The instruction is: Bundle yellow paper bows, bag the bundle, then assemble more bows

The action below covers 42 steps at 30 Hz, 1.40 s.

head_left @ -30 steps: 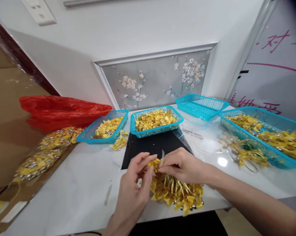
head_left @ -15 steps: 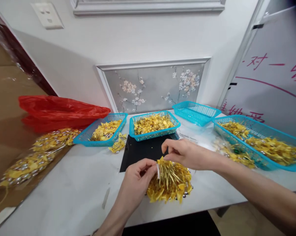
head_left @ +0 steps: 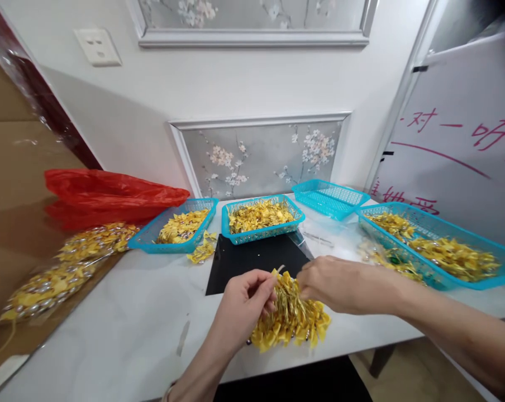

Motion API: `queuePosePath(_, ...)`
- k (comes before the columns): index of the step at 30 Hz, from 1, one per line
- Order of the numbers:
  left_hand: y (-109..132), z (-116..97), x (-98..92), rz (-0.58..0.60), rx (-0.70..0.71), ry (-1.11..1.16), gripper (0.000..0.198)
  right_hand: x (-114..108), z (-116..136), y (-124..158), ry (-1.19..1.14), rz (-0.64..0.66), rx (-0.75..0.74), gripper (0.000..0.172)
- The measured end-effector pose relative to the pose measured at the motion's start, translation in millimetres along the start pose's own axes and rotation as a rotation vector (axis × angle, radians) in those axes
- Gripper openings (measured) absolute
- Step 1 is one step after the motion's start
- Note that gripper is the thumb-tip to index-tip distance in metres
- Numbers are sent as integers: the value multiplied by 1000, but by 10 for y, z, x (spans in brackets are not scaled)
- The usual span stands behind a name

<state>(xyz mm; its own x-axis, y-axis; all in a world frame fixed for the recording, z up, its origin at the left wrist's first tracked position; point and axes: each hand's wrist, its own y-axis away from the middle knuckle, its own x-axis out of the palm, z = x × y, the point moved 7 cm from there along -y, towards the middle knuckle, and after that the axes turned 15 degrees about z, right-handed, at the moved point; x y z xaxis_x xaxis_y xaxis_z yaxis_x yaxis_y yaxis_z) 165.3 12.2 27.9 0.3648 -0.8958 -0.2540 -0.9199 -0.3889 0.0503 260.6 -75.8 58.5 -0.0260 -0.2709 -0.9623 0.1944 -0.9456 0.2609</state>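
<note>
A bundle of gold ribbon bows with small silver bells (head_left: pixel 292 324) lies on the white table (head_left: pixel 122 324) near its front edge. My left hand (head_left: pixel 246 304) pinches the top left of the bundle, fingers closed on it. My right hand (head_left: pixel 340 285) grips the bundle's upper right, fingers curled over the ribbon strands. A thin white tie sticks out between the two hands. A black mat (head_left: pixel 256 259) lies just behind the bundle.
Blue baskets of gold bows stand behind: one at left (head_left: pixel 175 231), one in the middle (head_left: pixel 263 220), a large one at right (head_left: pixel 441 251), and an empty one (head_left: pixel 330 196). A red plastic bag (head_left: pixel 105 195) and bagged bows (head_left: pixel 68 262) sit on the left.
My right hand has dropped from above the bundle onto its upper right side. The left hand keeps its pinch. The view has tilted up a little.
</note>
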Motion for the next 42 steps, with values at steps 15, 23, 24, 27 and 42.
queuePosePath(15,-158,-6,83,198,-63,110,23,-442,17,-367,-277,-164,69,35)
queuePosePath(23,-165,-10,10,157,-84,54,29,-303,-477,76,-629,-501,51,32)
queuePosePath(24,-165,-11,11,160,-86,46,29,-215,-483,104,-712,-510,7,32)
queuePosePath(27,-172,-39,46,182,-80,18,32,48,-421,80,-823,-489,-42,42)
queuePosePath(42,-237,30,54,196,-102,-21,36,-113,-418,269,-768,-827,-39,18)
